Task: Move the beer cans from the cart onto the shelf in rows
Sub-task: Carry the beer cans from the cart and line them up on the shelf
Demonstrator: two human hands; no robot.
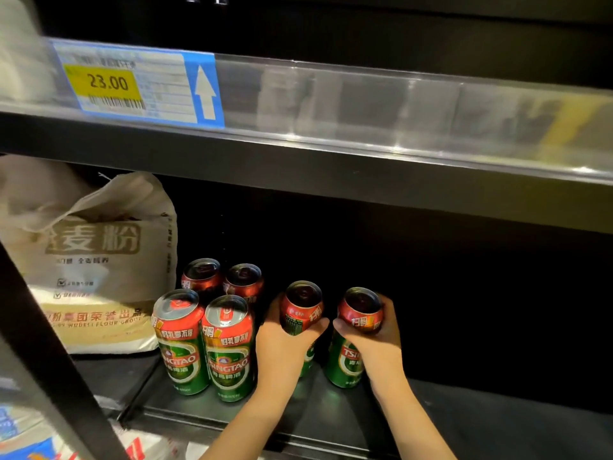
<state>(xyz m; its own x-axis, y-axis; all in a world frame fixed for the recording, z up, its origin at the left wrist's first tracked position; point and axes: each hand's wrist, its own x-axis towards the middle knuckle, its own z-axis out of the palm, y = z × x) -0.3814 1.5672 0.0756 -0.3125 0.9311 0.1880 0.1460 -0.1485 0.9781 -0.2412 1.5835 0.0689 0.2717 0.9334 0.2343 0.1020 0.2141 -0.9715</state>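
Observation:
On the dark lower shelf stand several green-and-red beer cans. Two front cans stand side by side, with two more right behind them. My left hand grips another can just right of that group. A little farther right, my right hand grips a can of the same kind. Both held cans are upright, with their bases at the shelf surface. The cart is out of view.
A large beige flour sack fills the shelf's left side, close to the cans. The upper shelf's rail carries a price tag reading 23.00. A dark upright post crosses the lower left. Packaged goods sit below.

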